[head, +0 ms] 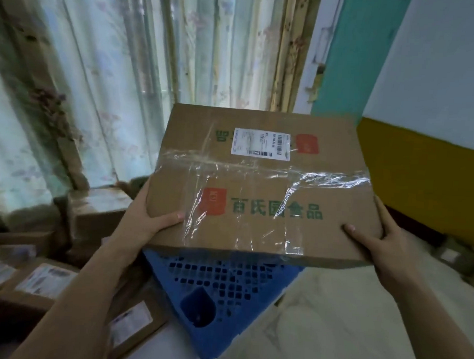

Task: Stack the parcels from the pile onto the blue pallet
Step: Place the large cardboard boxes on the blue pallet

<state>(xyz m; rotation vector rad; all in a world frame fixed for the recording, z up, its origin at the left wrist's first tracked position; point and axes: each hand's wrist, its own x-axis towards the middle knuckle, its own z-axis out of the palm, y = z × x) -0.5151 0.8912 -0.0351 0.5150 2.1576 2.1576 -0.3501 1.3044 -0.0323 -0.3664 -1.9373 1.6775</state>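
I have a brown cardboard parcel [262, 186], flat and rectangular, held up in front of me by both hands. Its top carries a white shipping label [261, 144] with barcodes, two red square stamps, green printed characters and a wrinkled strip of clear packing tape [258, 169] running across the middle seam. The flaps are taped shut, so I cannot tell what is inside.

My left hand [150, 216] grasps the near left corner, thumb lying on the top face and the remaining fingers hidden underneath. My right hand [377, 239] grasps the near right corner the same way, thumb on top, fingers tucked under the edge.

The parcel hangs in the air above the blue plastic pallet [225, 295], whose gridded corner shows just below the parcel's near edge on the pale floor [346, 319]. The part of the pallet I can see has nothing on it; the parcel hides the rest.

To the left lies the pile of brown cardboard boxes [63, 275], several with white labels facing up, all closed, one taller box [98, 214] standing behind them near the pale floral curtain [112, 79]. On the right, a yellow panel [426, 176] runs along the base of a wall.
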